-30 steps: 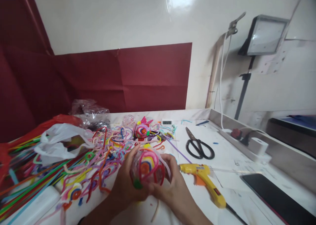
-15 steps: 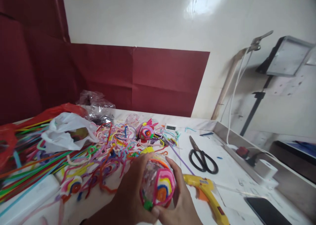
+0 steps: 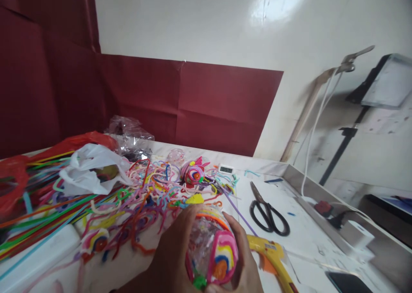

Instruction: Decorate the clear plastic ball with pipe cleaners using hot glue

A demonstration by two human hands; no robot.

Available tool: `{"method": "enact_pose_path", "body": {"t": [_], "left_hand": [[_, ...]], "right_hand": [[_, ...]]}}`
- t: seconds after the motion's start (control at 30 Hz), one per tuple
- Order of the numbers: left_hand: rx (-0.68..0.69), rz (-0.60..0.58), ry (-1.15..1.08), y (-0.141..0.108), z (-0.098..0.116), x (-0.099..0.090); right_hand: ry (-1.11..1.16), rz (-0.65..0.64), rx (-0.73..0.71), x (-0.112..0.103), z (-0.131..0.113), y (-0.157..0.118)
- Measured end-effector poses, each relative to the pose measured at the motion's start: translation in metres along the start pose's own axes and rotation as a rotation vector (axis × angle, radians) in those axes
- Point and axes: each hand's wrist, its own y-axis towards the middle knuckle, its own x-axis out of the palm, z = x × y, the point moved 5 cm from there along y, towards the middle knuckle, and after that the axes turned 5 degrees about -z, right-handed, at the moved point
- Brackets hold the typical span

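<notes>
At six o'clock in view, the left hand (image 3: 175, 252) and right hand (image 3: 244, 258) curl around a clear, round plastic ball (image 3: 202, 243), rainbow-striped fuzzy patch (image 3: 224, 256) at its four o'clock, green tuft (image 3: 199, 281) at seven.

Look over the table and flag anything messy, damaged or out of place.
The pipe cleaners look messy: tangled and strewn across the table's left side, the white bag crumpled among them. The glue gun lies flat beside the right hand. I see no spill, and no damage on the visible part of the ball.
</notes>
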Motion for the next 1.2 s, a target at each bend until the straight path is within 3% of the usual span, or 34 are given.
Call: {"method": "enact_pose_path", "body": {"t": [0.13, 0.27, 0.4, 0.6, 0.77, 0.83, 1.07, 1.2], "left_hand": [[0.080, -0.041, 0.121, 0.003, 0.013, 0.002], [0.205, -0.157, 0.258, 0.019, 0.025, 0.004], [0.099, -0.289, 0.168, 0.038, 0.018, 0.002], [0.165, -0.308, 0.165, 0.029, 0.009, -0.001], [-0.136, -0.380, -0.099, 0.022, -0.001, 0.007], [-0.177, -0.402, -0.172, 0.022, 0.000, 0.009], [0.060, -0.302, 0.036, 0.024, 0.004, 0.008], [0.173, -0.281, 0.197, 0.027, 0.004, 0.008]], "right_hand": [[0.021, -0.010, 0.031, 0.000, -0.001, 0.000], [0.108, -0.004, 0.048, 0.001, -0.007, 0.002], [0.178, 0.025, 0.072, 0.003, -0.013, 0.004], [0.189, 0.045, 0.110, 0.001, -0.011, 0.005], [0.115, -0.020, 0.160, 0.001, -0.004, 0.003], [0.091, -0.029, 0.166, 0.002, -0.003, 0.002], [0.298, 0.034, 0.109, 0.008, 0.006, 0.002], [0.207, 0.096, 0.028, 0.001, 0.013, 0.002]]}}
